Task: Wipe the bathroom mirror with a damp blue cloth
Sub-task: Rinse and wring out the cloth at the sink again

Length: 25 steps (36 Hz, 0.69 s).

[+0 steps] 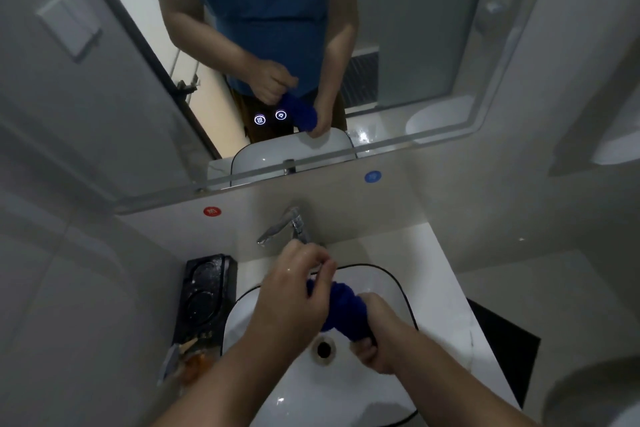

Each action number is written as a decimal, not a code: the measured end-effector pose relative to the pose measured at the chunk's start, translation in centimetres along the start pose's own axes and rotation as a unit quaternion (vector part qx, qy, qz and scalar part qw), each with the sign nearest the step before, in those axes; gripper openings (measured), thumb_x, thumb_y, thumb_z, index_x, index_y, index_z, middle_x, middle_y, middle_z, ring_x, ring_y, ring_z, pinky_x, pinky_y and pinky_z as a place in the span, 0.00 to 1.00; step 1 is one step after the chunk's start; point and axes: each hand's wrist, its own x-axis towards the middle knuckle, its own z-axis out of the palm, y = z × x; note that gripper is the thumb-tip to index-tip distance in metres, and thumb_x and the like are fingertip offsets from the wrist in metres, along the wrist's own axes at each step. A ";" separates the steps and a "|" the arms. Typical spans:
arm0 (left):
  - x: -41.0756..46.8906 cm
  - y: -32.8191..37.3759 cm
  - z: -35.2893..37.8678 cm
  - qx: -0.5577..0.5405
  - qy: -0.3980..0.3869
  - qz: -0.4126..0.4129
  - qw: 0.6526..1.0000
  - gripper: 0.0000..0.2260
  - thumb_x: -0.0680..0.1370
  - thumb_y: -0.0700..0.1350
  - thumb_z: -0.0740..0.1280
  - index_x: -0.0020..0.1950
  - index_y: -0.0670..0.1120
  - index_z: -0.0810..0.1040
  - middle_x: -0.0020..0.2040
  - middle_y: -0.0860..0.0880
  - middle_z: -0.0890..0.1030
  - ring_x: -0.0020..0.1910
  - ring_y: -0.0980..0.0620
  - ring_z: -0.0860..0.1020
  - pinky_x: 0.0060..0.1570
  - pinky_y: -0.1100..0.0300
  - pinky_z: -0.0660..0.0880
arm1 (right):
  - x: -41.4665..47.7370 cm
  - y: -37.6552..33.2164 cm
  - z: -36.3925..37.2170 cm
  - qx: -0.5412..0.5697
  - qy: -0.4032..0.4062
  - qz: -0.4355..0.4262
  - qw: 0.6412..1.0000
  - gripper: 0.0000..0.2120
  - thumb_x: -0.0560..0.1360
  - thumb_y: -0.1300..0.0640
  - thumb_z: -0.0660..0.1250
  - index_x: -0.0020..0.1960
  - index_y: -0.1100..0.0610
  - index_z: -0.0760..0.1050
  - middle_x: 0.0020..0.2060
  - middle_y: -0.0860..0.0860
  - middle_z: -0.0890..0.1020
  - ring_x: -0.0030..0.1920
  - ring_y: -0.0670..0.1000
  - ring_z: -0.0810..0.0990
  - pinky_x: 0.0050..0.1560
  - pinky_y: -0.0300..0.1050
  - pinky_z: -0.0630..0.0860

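- The right hand [375, 343] is nearest, low over the basin. Its fingers [363, 352] are curled tight round the lower end of the blue cloth [346, 312].
- The left hand [294, 291] grips the upper end, its fingers wrapped over the top of the roll and its skin shining wet.
- The cloth is bunched into a thick twisted rope between the two hands. It hangs above the white sink [332, 395], just over the drain [323, 348], and touches neither.
- Judged from this, the step in hand is wringing out the wetted cloth. Wiping has not yet begun.
- A black tray [204, 298] sits on the tabletop [436, 274] left of the sink, with small items beside its near end that are too blurred to name.
- The tap [284, 229] stands behind the sink, just beyond the left hand. Whether water is running cannot be told.
- A red sticker [212, 211] and a blue sticker [373, 176] sit on the wall strip above the tap.
- The mirror [415, 45] hangs farthest, tilted across the view, with two lit touch icons [270, 117] near its lower edge. It reflects the same two-handed grip.
- The next move probably calls for loosening the twist, opening the cloth flat in one hand and raising it past the tap to the glass. Wiping should keep clear of the lit icons so it does not trigger them.
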 end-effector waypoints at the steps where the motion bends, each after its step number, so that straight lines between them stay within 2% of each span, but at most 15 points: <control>1: 0.1 0.3 0.5 -0.001 -0.017 -0.014 1.000 0.08 0.83 0.57 0.62 0.51 0.55 0.77 0.50 0.61 0.74 0.51 0.60 0.75 0.52 0.64 0.74 | -0.4 0.2 0.5 0.032 -0.015 -0.016 0.999 0.14 0.78 0.50 0.62 0.39 0.59 0.76 0.27 0.54 0.76 0.23 0.51 0.71 0.22 0.38 0.67; 3: -0.1 0.3 1.6 -0.033 -0.042 -0.061 0.997 0.06 0.82 0.59 0.64 0.53 0.58 0.75 0.53 0.61 0.73 0.53 0.62 0.75 0.53 0.67 0.73 | -1.0 0.1 2.0 0.122 -0.056 -0.061 0.989 0.18 0.80 0.50 0.63 0.50 0.64 0.82 0.40 0.63 0.87 0.35 0.58 0.83 0.35 0.48 0.81; 5: -0.6 0.0 2.2 -0.125 -0.040 -0.160 0.978 0.07 0.81 0.58 0.69 0.56 0.60 0.75 0.56 0.59 0.77 0.53 0.64 0.77 0.50 0.69 0.77 | -1.4 -0.2 2.6 0.175 -0.073 -0.096 0.977 0.20 0.82 0.51 0.62 0.63 0.66 0.80 0.54 0.66 0.87 0.48 0.62 0.84 0.48 0.56 0.82; 6: -0.9 -0.2 2.4 -0.196 -0.040 -0.222 0.954 0.09 0.80 0.58 0.72 0.57 0.60 0.76 0.57 0.57 0.80 0.53 0.64 0.80 0.50 0.67 0.80 | -1.6 -0.4 2.6 0.183 -0.067 -0.108 0.975 0.20 0.82 0.52 0.62 0.66 0.66 0.78 0.56 0.66 0.87 0.51 0.62 0.84 0.49 0.56 0.81; 8: -1.5 0.0 2.8 -0.359 -0.042 -0.336 0.870 0.17 0.76 0.59 0.76 0.61 0.58 0.77 0.59 0.51 0.84 0.55 0.55 0.84 0.51 0.55 0.85 | -1.4 -0.1 2.3 0.185 -0.040 -0.127 0.974 0.19 0.83 0.52 0.62 0.66 0.64 0.78 0.56 0.66 0.87 0.55 0.63 0.84 0.54 0.57 0.84; 9: -1.8 0.1 3.1 -0.402 -0.029 -0.354 0.844 0.21 0.73 0.59 0.78 0.62 0.57 0.77 0.60 0.50 0.84 0.56 0.51 0.84 0.50 0.54 0.86 | -1.2 0.1 2.3 0.188 -0.026 -0.127 0.973 0.19 0.83 0.50 0.63 0.65 0.63 0.79 0.55 0.65 0.87 0.57 0.64 0.85 0.59 0.60 0.84; 10: -2.1 0.2 3.5 -0.407 -0.008 -0.347 0.845 0.26 0.69 0.59 0.80 0.64 0.57 0.77 0.61 0.50 0.84 0.57 0.51 0.85 0.49 0.58 0.84 | -1.3 0.3 2.5 0.191 -0.011 -0.122 0.974 0.19 0.84 0.47 0.64 0.64 0.62 0.79 0.54 0.65 0.88 0.58 0.65 0.85 0.63 0.63 0.82; 12: -2.4 0.5 4.2 -0.364 0.022 -0.303 0.880 0.36 0.68 0.54 0.84 0.72 0.59 0.73 0.64 0.54 0.83 0.59 0.58 0.83 0.50 0.68 0.80 | -1.7 0.7 3.3 0.201 -0.022 -0.111 0.973 0.23 0.84 0.43 0.64 0.67 0.61 0.79 0.53 0.64 0.88 0.60 0.66 0.85 0.67 0.64 0.79; 13: -2.4 0.7 4.3 -0.332 0.020 -0.275 0.902 0.41 0.67 0.53 0.86 0.75 0.62 0.70 0.65 0.58 0.81 0.61 0.61 0.81 0.53 0.69 0.78 | -2.2 1.0 3.8 0.214 -0.032 -0.104 0.971 0.23 0.85 0.43 0.63 0.67 0.60 0.78 0.52 0.64 0.88 0.59 0.65 0.84 0.66 0.63 0.79; 15: -2.3 1.4 4.1 -0.255 -0.023 -0.203 0.945 0.49 0.62 0.58 0.87 0.77 0.70 0.65 0.67 0.66 0.76 0.64 0.67 0.76 0.59 0.70 0.74 | -3.0 2.0 4.3 0.233 -0.056 -0.109 0.965 0.18 0.89 0.50 0.56 0.66 0.60 0.78 0.47 0.57 0.89 0.53 0.57 0.84 0.55 0.54 0.79; 17: -2.0 2.3 3.5 -0.180 -0.112 -0.141 0.967 0.55 0.59 0.63 0.86 0.79 0.73 0.59 0.69 0.70 0.72 0.66 0.68 0.73 0.65 0.67 0.72 | -3.4 2.9 4.5 0.207 -0.003 -0.106 0.973 0.18 0.90 0.56 0.50 0.68 0.63 0.74 0.44 0.51 0.83 0.45 0.50 0.79 0.46 0.47 0.75; 18: -1.7 2.7 3.1 -0.145 -0.155 -0.127 0.969 0.55 0.60 0.64 0.85 0.79 0.74 0.57 0.69 0.69 0.71 0.67 0.66 0.73 0.68 0.64 0.72 | -3.1 3.3 4.5 0.206 0.007 -0.090 0.974 0.18 0.90 0.55 0.52 0.67 0.65 0.74 0.42 0.53 0.81 0.41 0.51 0.78 0.41 0.45 0.73; 21: -0.6 2.5 2.4 -0.079 -0.194 -0.108 0.972 0.38 0.70 0.60 0.81 0.75 0.70 0.66 0.65 0.66 0.74 0.64 0.60 0.76 0.63 0.63 0.77 | -2.3 3.1 4.0 0.080 0.034 -0.066 0.994 0.24 0.86 0.45 0.58 0.49 0.64 0.79 0.27 0.57 0.79 0.24 0.52 0.71 0.28 0.38 0.64; 23: -0.3 1.9 2.5 -0.068 -0.168 -0.097 0.979 0.23 0.74 0.57 0.78 0.66 0.66 0.74 0.59 0.65 0.77 0.58 0.60 0.78 0.56 0.67 0.78 | -2.7 2.2 3.6 -0.018 0.064 -0.052 0.996 0.24 0.86 0.47 0.56 0.42 0.63 0.78 0.23 0.56 0.78 0.20 0.51 0.68 0.26 0.38 0.62; 25: -0.4 1.5 2.9 -0.070 -0.132 -0.084 0.985 0.13 0.77 0.54 0.75 0.58 0.62 0.77 0.54 0.63 0.79 0.55 0.63 0.78 0.52 0.70 0.75 | -2.7 1.9 3.2 -0.077 0.068 -0.060 0.993 0.25 0.86 0.47 0.55 0.40 0.61 0.77 0.23 0.56 0.77 0.20 0.50 0.66 0.24 0.37 0.61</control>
